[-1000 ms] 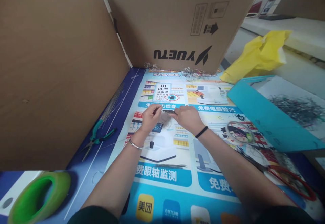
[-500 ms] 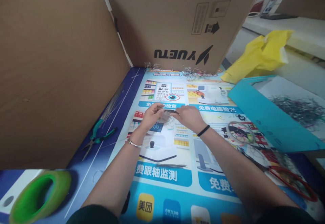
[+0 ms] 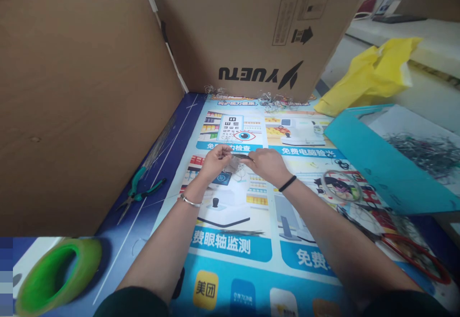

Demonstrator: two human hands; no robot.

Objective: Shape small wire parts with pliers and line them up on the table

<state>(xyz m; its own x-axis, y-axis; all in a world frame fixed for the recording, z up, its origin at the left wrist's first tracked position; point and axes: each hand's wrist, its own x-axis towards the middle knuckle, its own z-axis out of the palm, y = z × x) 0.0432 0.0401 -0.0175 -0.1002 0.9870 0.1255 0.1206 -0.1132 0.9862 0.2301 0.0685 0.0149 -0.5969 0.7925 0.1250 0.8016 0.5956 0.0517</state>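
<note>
My left hand [image 3: 214, 160] and my right hand [image 3: 266, 164] meet over the middle of a printed poster mat [image 3: 251, 240]. Both pinch a small thin dark piece with fine wire [image 3: 238, 158] stretched between the fingertips. The fingers of each hand are closed on it. A silver bracelet sits on my left wrist and a black band on my right wrist. What the small piece is exactly, I cannot make out.
Cardboard walls [image 3: 79, 96] stand left and behind, one printed YUETU [image 3: 258, 75]. Green-handled pliers [image 3: 138, 195] and thin wires lie left. A green tape roll [image 3: 53, 274] is near left. A teal tray [image 3: 381, 164] with wire scraps, a yellow bag [image 3: 373, 75] and red-handled scissors [image 3: 409, 252] are right.
The hands stay together on the small piece with slight finger shifts; the view has tipped a little.
</note>
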